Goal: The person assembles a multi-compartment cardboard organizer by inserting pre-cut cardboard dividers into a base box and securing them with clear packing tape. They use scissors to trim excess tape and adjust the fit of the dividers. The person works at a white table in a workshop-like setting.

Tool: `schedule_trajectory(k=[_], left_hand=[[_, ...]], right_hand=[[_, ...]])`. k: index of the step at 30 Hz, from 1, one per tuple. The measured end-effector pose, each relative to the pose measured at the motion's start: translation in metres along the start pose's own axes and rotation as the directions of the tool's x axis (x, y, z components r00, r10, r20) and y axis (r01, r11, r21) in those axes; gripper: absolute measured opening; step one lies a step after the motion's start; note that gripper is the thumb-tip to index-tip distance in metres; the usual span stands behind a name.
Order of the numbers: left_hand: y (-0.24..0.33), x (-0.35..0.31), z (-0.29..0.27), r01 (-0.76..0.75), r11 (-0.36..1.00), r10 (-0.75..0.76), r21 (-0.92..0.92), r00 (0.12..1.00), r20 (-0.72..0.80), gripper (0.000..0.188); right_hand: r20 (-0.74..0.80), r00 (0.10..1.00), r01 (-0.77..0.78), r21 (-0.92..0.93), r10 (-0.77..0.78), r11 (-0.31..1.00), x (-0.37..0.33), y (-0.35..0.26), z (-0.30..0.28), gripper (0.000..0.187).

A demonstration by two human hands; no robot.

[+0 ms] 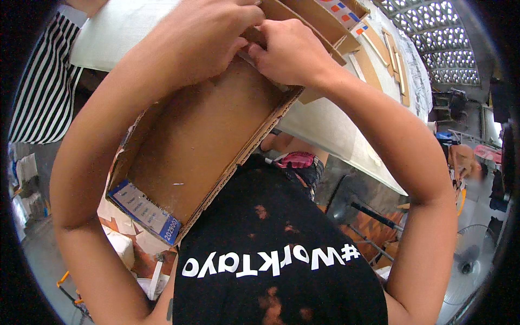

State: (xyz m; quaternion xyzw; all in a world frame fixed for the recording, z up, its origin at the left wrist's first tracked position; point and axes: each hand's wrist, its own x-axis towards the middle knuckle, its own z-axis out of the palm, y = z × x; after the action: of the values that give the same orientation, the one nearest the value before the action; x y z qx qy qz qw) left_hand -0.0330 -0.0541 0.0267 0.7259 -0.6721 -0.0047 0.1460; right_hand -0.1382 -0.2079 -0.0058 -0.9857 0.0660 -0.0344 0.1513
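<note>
An open, shallow cardboard box lies slantwise in front of me, its near side against my black shirt. A blue and white printed label covers its near left end. My left hand reaches over the box's far end with bent fingers pressed together at the edge. Close beside it, my right hand pinches the same far edge with thumb and fingers. The fingertips of both hands nearly meet there. A small pale strip shows beneath them; what it is I cannot tell.
Beyond my hands stands another cardboard box with divided walls. It rests on a white-covered table, where flat cardboard strips lie at the right. Black-and-white striped cloth hangs at left. A fan and another person are at right.
</note>
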Motion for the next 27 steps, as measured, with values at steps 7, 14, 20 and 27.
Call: schedule_trajectory(k=[7, 14, 20, 27], left_hand=[[-0.044, 0.022, 0.027, -0.226, 0.967, 0.235, 0.118, 0.970, -0.066, 0.020], [-0.022, 0.047, 0.044, -0.392, 0.916, 0.376, -0.083, 0.913, -0.160, 0.010], [-0.002, 0.041, 0.053, -0.176, 0.963, 0.201, -0.204, 0.974, 0.106, 0.017], [-0.011, 0.046, 0.041, -0.281, 0.933, 0.296, -0.225, 0.954, 0.038, 0.021]], right_hand=[[-0.169, 0.981, 0.039, -0.314, -0.096, 0.949, -0.044, -0.004, -0.053, 0.035], [0.048, 0.989, -0.127, -0.218, 0.141, 0.968, -0.094, -0.003, -0.049, 0.019], [-0.005, 0.997, -0.080, -0.327, 0.083, 0.942, -0.112, -0.009, -0.030, 0.004], [-0.082, 0.994, -0.089, -0.283, 0.068, 0.955, -0.111, -0.004, -0.027, 0.004]])
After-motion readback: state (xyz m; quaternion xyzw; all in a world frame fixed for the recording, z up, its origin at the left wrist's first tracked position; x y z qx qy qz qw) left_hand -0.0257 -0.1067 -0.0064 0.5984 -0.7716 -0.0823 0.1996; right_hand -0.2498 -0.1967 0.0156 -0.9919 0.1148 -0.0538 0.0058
